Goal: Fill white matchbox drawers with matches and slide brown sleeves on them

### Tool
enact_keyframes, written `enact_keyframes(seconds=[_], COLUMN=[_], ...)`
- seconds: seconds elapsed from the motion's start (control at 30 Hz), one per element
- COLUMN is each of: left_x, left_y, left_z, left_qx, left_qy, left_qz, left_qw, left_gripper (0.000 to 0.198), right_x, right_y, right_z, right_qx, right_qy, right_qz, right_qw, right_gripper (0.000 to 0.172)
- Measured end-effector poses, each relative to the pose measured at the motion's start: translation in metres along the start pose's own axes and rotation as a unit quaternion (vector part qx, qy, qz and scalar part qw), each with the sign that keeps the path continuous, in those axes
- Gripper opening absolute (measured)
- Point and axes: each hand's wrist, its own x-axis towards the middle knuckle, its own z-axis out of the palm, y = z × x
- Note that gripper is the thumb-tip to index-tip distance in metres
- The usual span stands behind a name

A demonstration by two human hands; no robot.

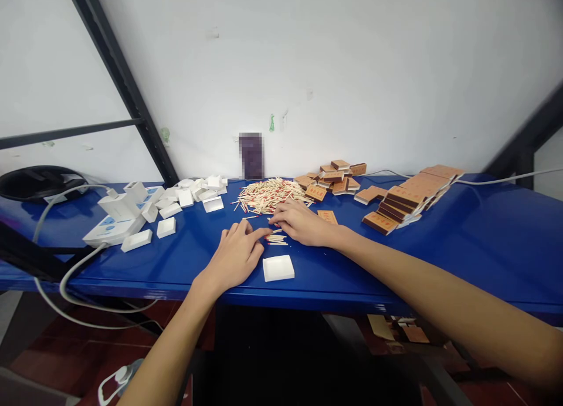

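Note:
My left hand rests low over the blue table, its index finger stretched to the left end of a small row of matches; the other fingers are bent and it grips nothing. Just beyond the row, my right hand has its fingers drawn together and pointing down, a match end showing at the fingertips. Part of that grip is hidden. An open white matchbox tray lies nearer me, below the row. Behind my right hand spreads a large heap of red-tipped matches. One matchbox sleeve lies beside my right wrist.
White trays are scattered at the left around a power strip with cables. Brown matchboxes are piled at the back, and more stand in overlapping rows at the right. The table's front edge runs close below the tray.

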Motion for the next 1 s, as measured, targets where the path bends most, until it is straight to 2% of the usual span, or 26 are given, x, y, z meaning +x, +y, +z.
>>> enact_keyframes(seconds=[0.2,0.4,0.6,0.83,1.0], left_x=[0.0,0.0,-0.001,0.0,-0.001], left_y=[0.0,0.001,0.002,0.003,0.002], left_z=[-0.001,-0.001,-0.002,-0.003,-0.002], left_qx=[-0.015,-0.005,-0.009,-0.02,-0.027], left_qy=[-0.001,-0.007,0.008,0.01,0.007], left_qz=[0.001,0.004,-0.009,-0.016,-0.013], left_qw=[1.0,1.0,1.0,1.0,1.0], left_gripper=[0.043,0.042,0.035,0.024,0.023], right_x=[0.001,0.003,0.002,-0.005,-0.006], right_y=[0.003,-0.006,-0.015,-0.008,-0.007], right_z=[0.001,-0.005,-0.014,-0.008,-0.008], right_qx=[0.014,0.014,0.015,-0.005,0.024], right_qy=[0.018,0.017,0.034,0.007,0.005], right_qz=[0.009,0.011,0.058,0.086,0.096], right_qw=[1.0,1.0,0.998,0.996,0.995], right_gripper=[0.023,0.02,0.024,0.021,0.017])
